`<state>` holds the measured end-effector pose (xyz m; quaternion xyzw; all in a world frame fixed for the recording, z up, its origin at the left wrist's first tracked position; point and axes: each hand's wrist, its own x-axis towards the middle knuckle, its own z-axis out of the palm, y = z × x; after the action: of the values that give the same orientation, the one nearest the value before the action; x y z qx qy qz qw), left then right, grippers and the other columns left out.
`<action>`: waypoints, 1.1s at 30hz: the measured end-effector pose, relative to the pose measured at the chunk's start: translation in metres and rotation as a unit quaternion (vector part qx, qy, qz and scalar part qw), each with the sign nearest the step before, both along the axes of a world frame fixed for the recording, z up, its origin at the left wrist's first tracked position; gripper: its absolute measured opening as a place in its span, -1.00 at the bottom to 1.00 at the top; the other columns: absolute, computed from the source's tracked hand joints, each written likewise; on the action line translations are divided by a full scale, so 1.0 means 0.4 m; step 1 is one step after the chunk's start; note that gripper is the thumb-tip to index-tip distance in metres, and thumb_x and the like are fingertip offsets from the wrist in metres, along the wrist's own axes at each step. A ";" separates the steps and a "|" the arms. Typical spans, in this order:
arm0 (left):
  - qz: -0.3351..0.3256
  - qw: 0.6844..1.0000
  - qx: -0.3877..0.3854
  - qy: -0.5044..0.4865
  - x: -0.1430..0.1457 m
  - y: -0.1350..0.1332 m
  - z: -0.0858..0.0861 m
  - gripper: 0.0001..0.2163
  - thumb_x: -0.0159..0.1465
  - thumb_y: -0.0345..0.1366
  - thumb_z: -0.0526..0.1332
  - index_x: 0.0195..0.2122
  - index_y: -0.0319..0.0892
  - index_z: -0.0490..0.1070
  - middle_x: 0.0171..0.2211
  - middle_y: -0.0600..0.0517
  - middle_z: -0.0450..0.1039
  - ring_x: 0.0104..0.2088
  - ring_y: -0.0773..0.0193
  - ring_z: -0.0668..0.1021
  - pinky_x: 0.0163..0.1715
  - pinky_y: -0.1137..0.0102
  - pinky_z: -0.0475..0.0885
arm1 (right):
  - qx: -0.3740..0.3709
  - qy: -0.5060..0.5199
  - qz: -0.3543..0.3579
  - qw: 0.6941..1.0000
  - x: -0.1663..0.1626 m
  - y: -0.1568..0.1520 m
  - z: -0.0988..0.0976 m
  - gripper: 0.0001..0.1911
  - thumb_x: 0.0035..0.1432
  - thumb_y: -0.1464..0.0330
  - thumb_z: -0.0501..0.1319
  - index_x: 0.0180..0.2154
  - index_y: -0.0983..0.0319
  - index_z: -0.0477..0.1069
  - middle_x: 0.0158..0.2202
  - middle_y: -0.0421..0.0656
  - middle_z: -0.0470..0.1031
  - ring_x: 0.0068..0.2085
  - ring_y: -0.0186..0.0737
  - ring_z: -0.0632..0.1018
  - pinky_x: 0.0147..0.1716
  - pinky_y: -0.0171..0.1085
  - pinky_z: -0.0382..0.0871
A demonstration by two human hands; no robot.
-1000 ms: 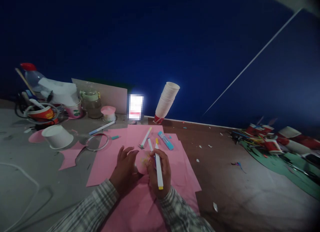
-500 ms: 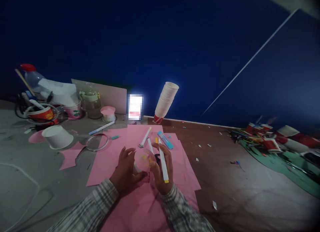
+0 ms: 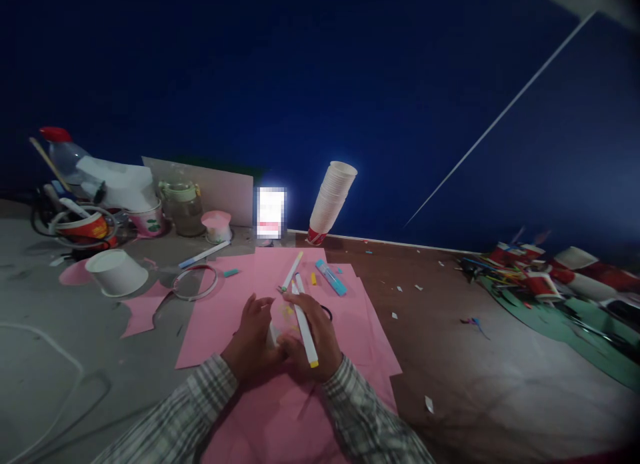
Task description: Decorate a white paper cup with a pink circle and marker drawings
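Observation:
My left hand (image 3: 253,341) is wrapped round a small pink-covered cup (image 3: 285,317) with yellow marks on it, holding it over the pink paper sheet (image 3: 220,317). My right hand (image 3: 313,341) is closed on a white marker with a yellow end (image 3: 306,329), its tip at the cup. A yellow marker cap (image 3: 313,278) lies on the paper just beyond. Two more markers lie there too: a white one (image 3: 291,272) and a blue one (image 3: 331,279). Both my sleeves are plaid.
A leaning stack of white paper cups (image 3: 330,201) stands by the blue wall. At the left are an upturned white cup (image 3: 116,272), a ring (image 3: 195,282), a jar (image 3: 183,207) and cluttered tubs. Red cups and scraps lie on green paper (image 3: 575,317) at the right.
My right hand has swung the marker leftward and lowered it onto the cup. The cup has dropped a little toward the paper. The yellow cap now shows on the sheet.

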<state>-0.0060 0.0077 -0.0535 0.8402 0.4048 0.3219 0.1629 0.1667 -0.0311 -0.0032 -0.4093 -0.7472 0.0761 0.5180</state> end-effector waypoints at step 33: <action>-0.063 0.996 -0.048 -0.045 -0.019 0.006 0.090 -0.56 0.15 -0.01 0.32 -0.01 -0.15 0.50 -0.09 -0.09 0.59 -0.05 -0.02 0.53 0.19 -0.01 0.30 | -0.194 0.282 -0.218 0.914 0.045 0.053 -0.022 -0.57 0.33 0.04 0.18 -0.18 0.25 0.58 -0.25 -0.08 0.67 -0.21 -0.07 0.61 -0.21 -0.16 0.48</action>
<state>-0.0134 0.0103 -0.0176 0.8398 0.3586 0.3288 0.2408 0.1846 -0.0099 -0.0121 -0.6160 -0.4328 0.2169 0.6214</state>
